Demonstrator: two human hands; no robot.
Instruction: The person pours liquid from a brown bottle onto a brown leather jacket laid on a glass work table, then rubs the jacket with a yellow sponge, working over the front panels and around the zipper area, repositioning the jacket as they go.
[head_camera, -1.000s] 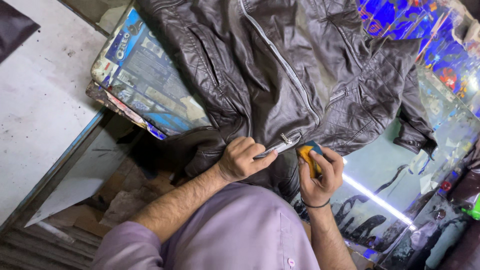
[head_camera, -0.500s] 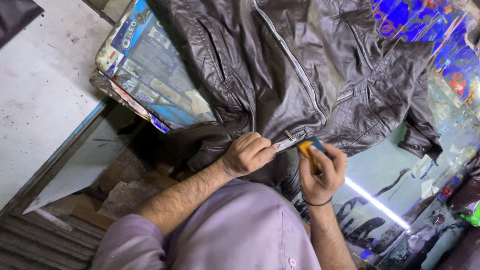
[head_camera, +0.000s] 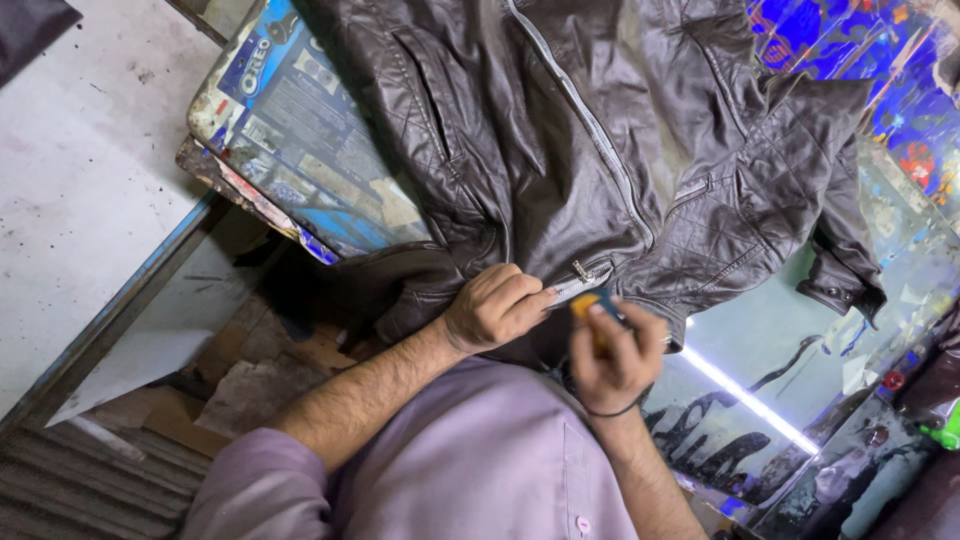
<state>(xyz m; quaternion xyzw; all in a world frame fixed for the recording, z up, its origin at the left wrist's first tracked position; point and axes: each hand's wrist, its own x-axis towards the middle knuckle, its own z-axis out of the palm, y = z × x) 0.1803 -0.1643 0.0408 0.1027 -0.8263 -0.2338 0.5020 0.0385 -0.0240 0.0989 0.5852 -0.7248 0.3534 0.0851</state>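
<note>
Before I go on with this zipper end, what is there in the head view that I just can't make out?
- Small orange tool: mostly wrapped by the right hand; its kind and tip are hidden.
- Zipper bottom end: partly covered by the left hand.
- Brown leather jacket: collar cut off by the top edge; lower hem hidden behind both hands.
- Jacket's far sleeve cuff: too small for detail.

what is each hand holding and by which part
Left hand pinches the jacket at the zipper's bottom end; right hand holds a small orange tool by its lower part.
</note>
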